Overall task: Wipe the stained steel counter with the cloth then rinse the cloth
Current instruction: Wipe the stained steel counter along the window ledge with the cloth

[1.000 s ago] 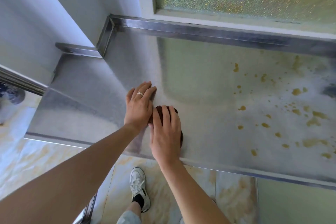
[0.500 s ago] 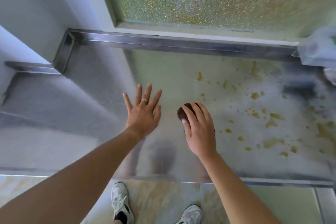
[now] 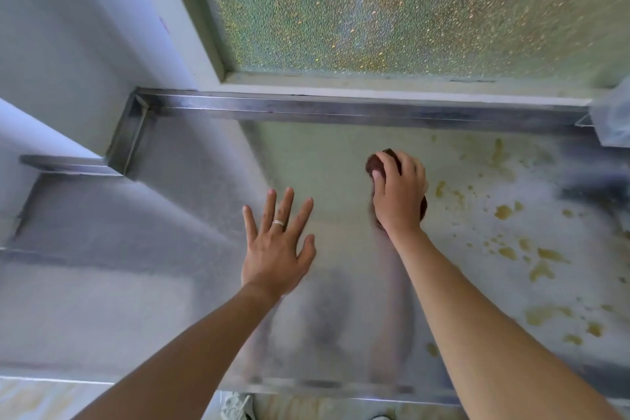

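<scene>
A steel counter (image 3: 143, 249) fills the view, its right half dotted with yellow-brown stains (image 3: 504, 211). My right hand (image 3: 397, 196) presses flat on a dark brown cloth (image 3: 374, 162), which shows past the fingertips and at the hand's right edge. The cloth lies at the left border of the stained area. My left hand (image 3: 278, 247) rests with fingers spread on the bare steel to the left of the cloth, apart from it, with a ring on one finger.
A raised steel rim (image 3: 341, 109) runs along the back under a frosted window (image 3: 409, 3). A translucent object (image 3: 613, 116) stands at the back right corner. The counter's front edge (image 3: 341, 389) is near me, with tiled floor and a white shoe below.
My right hand has pushed the cloth away from me and to the right, from beside the left hand toward the stains. My left hand spread its fingers and stayed behind.
</scene>
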Demonstrator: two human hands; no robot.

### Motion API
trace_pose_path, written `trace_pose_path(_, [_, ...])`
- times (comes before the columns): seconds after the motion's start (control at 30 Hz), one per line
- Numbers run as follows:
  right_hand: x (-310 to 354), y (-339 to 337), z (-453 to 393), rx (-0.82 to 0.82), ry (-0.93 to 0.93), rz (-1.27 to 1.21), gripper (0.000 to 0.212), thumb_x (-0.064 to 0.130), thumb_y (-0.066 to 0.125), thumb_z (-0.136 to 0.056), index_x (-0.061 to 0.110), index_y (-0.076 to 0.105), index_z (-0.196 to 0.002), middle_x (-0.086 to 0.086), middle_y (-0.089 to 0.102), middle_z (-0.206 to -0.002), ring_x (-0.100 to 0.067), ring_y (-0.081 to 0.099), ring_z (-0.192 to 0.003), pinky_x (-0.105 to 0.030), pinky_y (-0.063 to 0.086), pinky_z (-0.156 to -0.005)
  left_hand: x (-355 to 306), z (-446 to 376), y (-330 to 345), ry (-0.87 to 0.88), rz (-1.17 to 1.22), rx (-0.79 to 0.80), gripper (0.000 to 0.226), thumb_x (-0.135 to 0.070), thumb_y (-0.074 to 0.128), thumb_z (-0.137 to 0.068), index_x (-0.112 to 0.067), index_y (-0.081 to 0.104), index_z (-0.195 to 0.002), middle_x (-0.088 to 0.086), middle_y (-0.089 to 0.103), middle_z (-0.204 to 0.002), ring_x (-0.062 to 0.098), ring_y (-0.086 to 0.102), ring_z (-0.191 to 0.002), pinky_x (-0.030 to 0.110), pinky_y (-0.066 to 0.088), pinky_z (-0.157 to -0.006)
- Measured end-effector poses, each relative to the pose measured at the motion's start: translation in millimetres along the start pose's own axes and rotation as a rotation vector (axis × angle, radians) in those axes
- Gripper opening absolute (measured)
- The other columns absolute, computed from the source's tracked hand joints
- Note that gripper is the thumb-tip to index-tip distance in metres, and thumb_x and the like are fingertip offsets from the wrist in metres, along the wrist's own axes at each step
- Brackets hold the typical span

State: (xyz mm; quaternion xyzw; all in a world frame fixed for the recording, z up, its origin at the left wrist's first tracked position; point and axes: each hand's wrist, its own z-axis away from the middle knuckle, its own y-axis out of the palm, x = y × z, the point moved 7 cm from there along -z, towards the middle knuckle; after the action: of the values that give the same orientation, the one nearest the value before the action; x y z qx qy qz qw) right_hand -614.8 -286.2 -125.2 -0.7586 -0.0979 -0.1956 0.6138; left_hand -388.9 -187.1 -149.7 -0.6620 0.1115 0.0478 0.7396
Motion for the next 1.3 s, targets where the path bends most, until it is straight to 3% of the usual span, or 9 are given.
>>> trace_pose_path(0.07, [8.8,-9.2,15.4,-0.034,0.047,-0.084,0.033,0.024,0.059,-0.101,0.018,0.065,-0.133,-0.010,0.059,-0.139,-0.037,0.052,-0.128,-0.053,0.045,-0.106,0.0,-4.3,0.1,0.030,0.049,-0.021,0.061,-0.045,0.035,-0.102,-0.036,0.021,-0.161,0.001,0.009,-0.172,0.021,-0.005,-0.159,0.055,0.002,-0.127])
trace_pose_path(0.17, [25.8,-22.5,87.9,-0.016,-0.059,-0.065,0.036,0.029,0.059,-0.101,0.021,0.065,-0.135,-0.006,0.059,-0.142,-0.033,0.056,-0.126,-0.048,0.046,-0.103,-2.2,-14.5,-2.1,0.071,0.128,-0.052,0.058,-0.036,0.037,-0.103,-0.027,0.031,-0.160,0.004,0.020,-0.170,0.019,0.003,-0.159,0.047,0.007,-0.129])
trace_pose_path(0.33, [30.4,-13.5,182.1,0.133,-0.163,0.069,0.043,0.033,0.049,-0.105,0.026,0.056,-0.147,-0.004,0.048,-0.157,-0.032,0.042,-0.146,-0.048,0.041,-0.115,-6.9,-29.9,-2.9,0.103,0.098,-0.034,0.060,-0.037,0.027,-0.102,-0.027,0.027,-0.161,0.004,0.016,-0.171,0.021,0.000,-0.159,0.050,0.009,-0.129])
trace_pose_path(0.5, [29.5,-3.2,128.6,0.097,-0.149,0.131,0.039,0.031,0.041,-0.109,0.025,0.056,-0.144,-0.004,0.048,-0.154,-0.031,0.040,-0.146,-0.046,0.039,-0.116,-11.7,-46.1,-4.0,0.116,0.049,0.009,0.062,-0.042,0.022,-0.102,-0.033,0.016,-0.163,-0.001,0.004,-0.172,0.022,-0.009,-0.159,0.052,0.002,-0.129])
trace_pose_path(0.9, [3.6,21.2,-73.0,-0.011,-0.242,0.122,0.034,0.031,0.047,-0.104,0.022,0.061,-0.134,-0.006,0.056,-0.141,-0.035,0.049,-0.130,-0.049,0.043,-0.107,-16.2,-67.6,-1.7,0.093,0.009,-0.031,0.062,-0.042,0.029,-0.102,-0.037,0.016,-0.162,-0.005,0.006,-0.172,0.021,-0.007,-0.159,0.053,0.005,-0.128])
trace_pose_path(1.03, [-60.3,-4.8,-85.7,-0.155,-0.038,0.122,0.035,0.028,0.051,-0.102,0.013,0.064,-0.131,-0.014,0.061,-0.136,-0.043,0.055,-0.121,-0.049,0.045,-0.105,-16.4,-68.1,-1.0,0.087,0.008,-0.031,0.062,-0.042,0.031,-0.101,-0.036,0.020,-0.162,-0.005,0.009,-0.172,0.020,-0.005,-0.159,0.053,0.008,-0.128])
trace_pose_path(1.1, [-53.7,-7.1,-75.6,-0.184,0.021,0.106,0.035,0.025,0.052,-0.101,0.011,0.064,-0.130,-0.015,0.061,-0.138,-0.044,0.054,-0.126,-0.051,0.044,-0.109,-16.9,-69.3,-1.6,0.081,0.011,-0.026,0.062,-0.042,0.031,-0.101,-0.036,0.020,-0.162,-0.005,0.008,-0.172,0.020,-0.005,-0.159,0.053,0.007,-0.128])
trace_pose_path(1.17, [-13.8,3.0,-47.2,-0.083,-0.081,0.055,0.036,0.025,0.050,-0.102,0.014,0.064,-0.133,-0.010,0.059,-0.145,-0.040,0.048,-0.138,-0.051,0.040,-0.116,-17.3,-70.2,-3.1,0.075,0.007,-0.012,0.063,-0.042,0.030,-0.101,-0.037,0.017,-0.162,-0.005,0.006,-0.172,0.020,-0.007,-0.159,0.053,0.005,-0.128])
trace_pose_path(1.3, [30.6,17.0,8.7,0.180,-0.522,-0.016,0.037,0.027,0.051,-0.106,0.022,0.060,-0.142,-0.001,0.052,-0.154,-0.030,0.040,-0.148,-0.043,0.032,-0.124,-18.5,-69.8,-3.0,0.072,-0.017,0.006,0.064,-0.043,0.029,-0.101,-0.038,0.010,-0.163,-0.005,0.001,-0.172,0.020,-0.012,-0.158,0.053,0.003,-0.128])
